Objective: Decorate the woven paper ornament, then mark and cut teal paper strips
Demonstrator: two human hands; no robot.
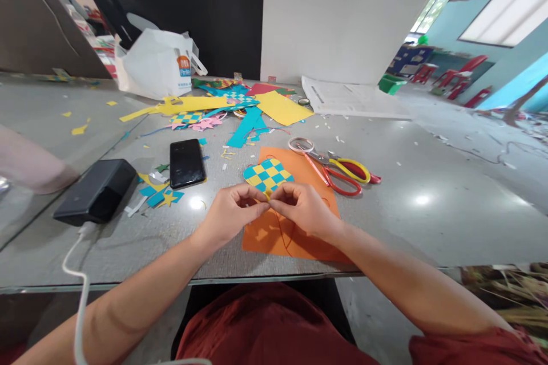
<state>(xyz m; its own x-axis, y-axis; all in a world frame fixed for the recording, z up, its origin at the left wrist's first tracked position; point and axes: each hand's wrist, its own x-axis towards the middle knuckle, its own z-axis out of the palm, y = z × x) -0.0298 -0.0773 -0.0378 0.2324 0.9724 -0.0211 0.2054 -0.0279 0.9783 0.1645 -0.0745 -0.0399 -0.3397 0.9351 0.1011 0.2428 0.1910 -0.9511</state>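
A woven paper piece [269,173] checked in blue and yellow lies over an orange sheet [261,236], its rounded end away from me. At its near tip is a small yellow bit [268,194], where my fingertips meet. My left hand [233,209] pinches there with thumb and forefinger. Opposite it, my right hand [305,209] pinches the same spot, its fingertips touching the left ones. Thin dark cord [282,234] trails from between the hands across the orange sheet. What exactly each fingertip grips is too small to make out.
Red-handled scissors [342,181] and yellow-handled pliers [353,168] lie beside a white tape roll [301,145]. Left are a black phone [187,163], paper scraps [165,197] and a dark power bank [97,191] with a white cable. Coloured paper [285,107] and a plastic bag [156,63] stand behind.
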